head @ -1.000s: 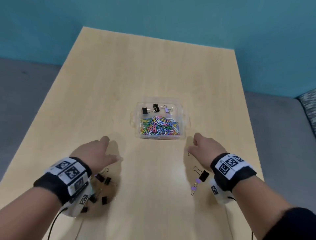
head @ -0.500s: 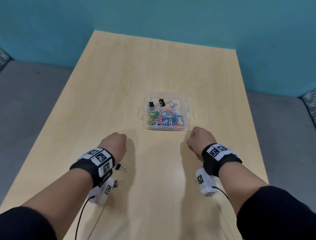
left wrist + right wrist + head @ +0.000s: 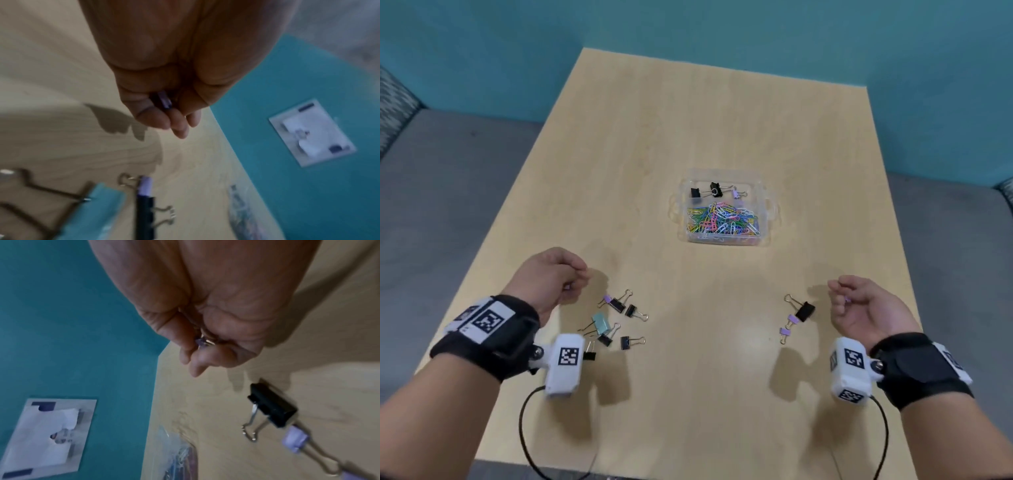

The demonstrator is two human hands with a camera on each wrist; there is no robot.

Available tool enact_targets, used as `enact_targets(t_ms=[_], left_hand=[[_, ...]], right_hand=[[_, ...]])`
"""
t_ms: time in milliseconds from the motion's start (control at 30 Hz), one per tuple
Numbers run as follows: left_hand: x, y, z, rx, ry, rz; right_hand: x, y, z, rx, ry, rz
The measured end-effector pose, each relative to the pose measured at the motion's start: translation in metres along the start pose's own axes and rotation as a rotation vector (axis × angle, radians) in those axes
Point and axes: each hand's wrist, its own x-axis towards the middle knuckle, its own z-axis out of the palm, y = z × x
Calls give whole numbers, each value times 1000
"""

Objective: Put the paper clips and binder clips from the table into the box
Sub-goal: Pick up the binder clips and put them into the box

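A clear plastic box point(image 3: 770, 219) sits mid-table, with coloured paper clips point(image 3: 722, 221) and three binder clips inside. My left hand point(image 3: 578, 279) hovers above the table's near left, fingers curled round a small purple binder clip point(image 3: 164, 101). Just right of it lies a cluster of binder clips point(image 3: 619, 305): several black ones and a teal one point(image 3: 601, 323). My right hand point(image 3: 837, 294) hovers at the near right, pinching another small purple binder clip point(image 3: 202, 341). To its left lie a black binder clip point(image 3: 804, 311) and two purple ones point(image 3: 792, 319).
The wooden table point(image 3: 688, 120) stands against a teal wall, with grey seating on both sides. A sheet of paper point(image 3: 312, 133) hangs on the wall. Camera cables trail from both wrists over the near edge.
Both hands went from lying spread over the clips to curled fingers. Each now holds a small purple clip lifted off the table.
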Motion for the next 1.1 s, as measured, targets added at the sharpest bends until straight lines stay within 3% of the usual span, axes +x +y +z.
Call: enact_targets(t_ms=[100, 200, 267, 333, 500, 800, 900, 1000, 1100], left_hand=[[3, -12, 2, 432, -22, 72], [-4, -22, 8, 1038, -96, 258], [-4, -28, 14, 1126, -163, 318], [-2, -32, 17, 1152, -195, 342], [4, -32, 28, 1212, -172, 405], [16, -26, 35, 1183, -171, 307], [16, -24, 38, 1107, -182, 249], [14, -11, 42, 1019, -172, 230], [22, 25, 48, 708, -212, 204]], right_hand=[[-3, 5, -2, -289, 48, -46], [-13, 12, 2, -967, 52, -256], [-19, 18, 5, -1452, 37, -365], [-18, 22, 6, -1638, 15, -375], [-8, 26, 13, -1688, -37, -419], [10, 18, 24, -1518, -63, -414], [18, 9, 26, -1291, -94, -329], [23, -14, 38, -792, -143, -144], [28, -35, 72, -452, -221, -18]])
